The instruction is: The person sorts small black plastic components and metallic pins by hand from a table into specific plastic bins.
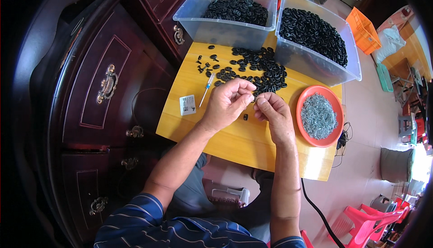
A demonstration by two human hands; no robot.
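Observation:
My left hand (229, 103) and my right hand (276, 113) meet above the yellow wooden table (246, 146), fingertips pinched close together. Whatever they hold is too small and covered to make out. Just beyond the fingers spreads a loose heap of small black oval parts (266, 65). A single black rectangular piece (245, 117) lies on the wood between my wrists. To the left of my left hand rests a screwdriver (207, 89) with a blue and clear handle, beside a white printed card (187, 105). Several black stemmed pieces (204, 68) are scattered farther off.
An orange-red bowl (301, 128) of small silvery metal pieces stands right of my right hand. Two clear plastic bins (225, 30) (311, 63) full of black parts line the far edge. Dark wooden drawers (149, 63) close off the left; a black cable (315, 207) hangs at the right.

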